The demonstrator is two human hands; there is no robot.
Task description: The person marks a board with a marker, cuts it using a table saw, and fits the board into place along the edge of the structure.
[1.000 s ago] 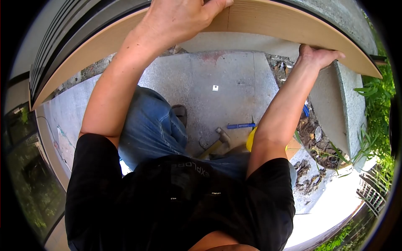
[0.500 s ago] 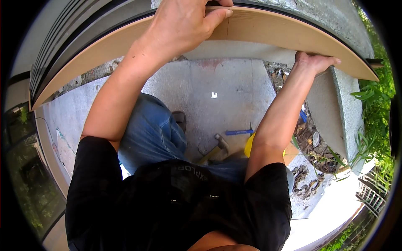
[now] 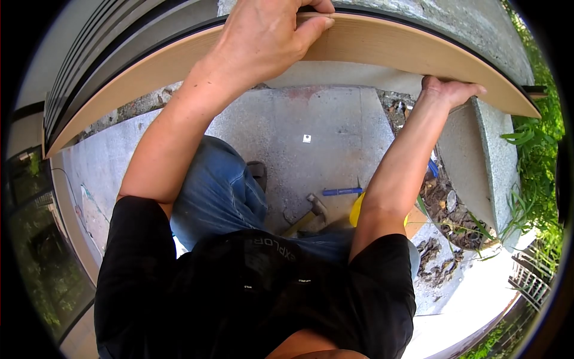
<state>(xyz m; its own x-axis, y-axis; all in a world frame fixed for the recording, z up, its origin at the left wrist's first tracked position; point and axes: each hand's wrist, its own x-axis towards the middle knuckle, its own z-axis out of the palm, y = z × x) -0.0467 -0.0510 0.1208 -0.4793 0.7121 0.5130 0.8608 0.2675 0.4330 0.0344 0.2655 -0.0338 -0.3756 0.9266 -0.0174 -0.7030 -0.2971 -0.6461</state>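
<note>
A long light-wood board [image 3: 382,42] with a dark upper edge arches across the top of the head view, bent by the lens. My left hand [image 3: 263,36] is closed at its upper edge, thumb on the wood face and index finger over the dark rim. Whether something small sits between those fingertips is hidden. Farther right, my right hand [image 3: 451,91] grips the board's lower edge, its thumb stretched along the face and the other fingers out of sight behind it.
On the concrete floor [image 3: 299,119] lie a hammer [image 3: 315,206], a blue pen-like tool [image 3: 342,191] and a small white square [image 3: 307,138]. A yellow object [image 3: 356,210] is partly behind my right forearm. Soil with dry leaves [image 3: 445,206] and a concrete block [image 3: 499,161] are at right.
A thin dark line on the board below my left thumb no longer shows. The left hand and board sit very slightly lower in view; the right hand keeps its place on the board.
</note>
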